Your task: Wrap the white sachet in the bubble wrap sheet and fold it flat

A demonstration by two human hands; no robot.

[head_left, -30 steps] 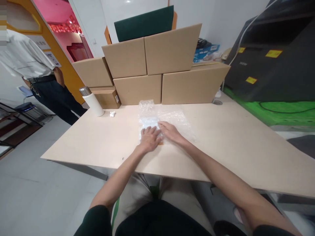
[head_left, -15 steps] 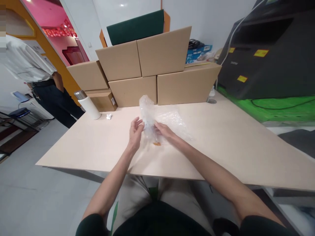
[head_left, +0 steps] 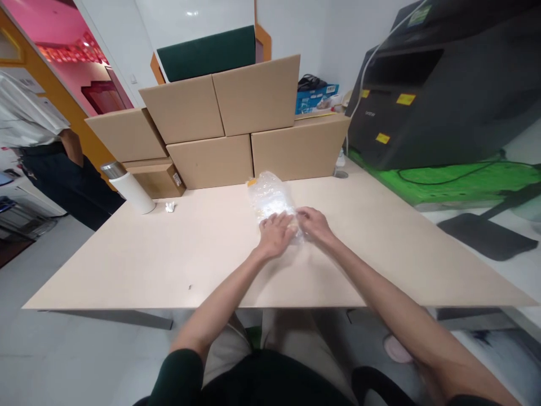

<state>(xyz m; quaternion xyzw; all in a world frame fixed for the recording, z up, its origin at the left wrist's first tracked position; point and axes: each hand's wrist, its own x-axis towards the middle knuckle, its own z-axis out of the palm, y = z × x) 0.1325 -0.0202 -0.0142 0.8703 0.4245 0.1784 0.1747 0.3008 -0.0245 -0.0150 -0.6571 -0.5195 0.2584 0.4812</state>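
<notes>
Left grip (head_left: 275, 235) is resting palm-down, fingers extended, over the near part of the bubble-wrap bundle (head_left: 270, 194), without closing around it. With my right grip (head_left: 313, 223) I am touching the bundle's right edge, fingers bent; whether they are pinching the film, I cannot tell. Compared with half a second earlier, the bundle is now lying low on the tabletop (head_left: 203, 248) instead of rising between both grips. Its film is now ending at my right fingers, where it was reaching well beyond them. An orange patch (head_left: 252, 182) is now showing at the far left corner. Relative to my grips, the bundle is extending forward from beneath the left and lying just left of the right.
</notes>
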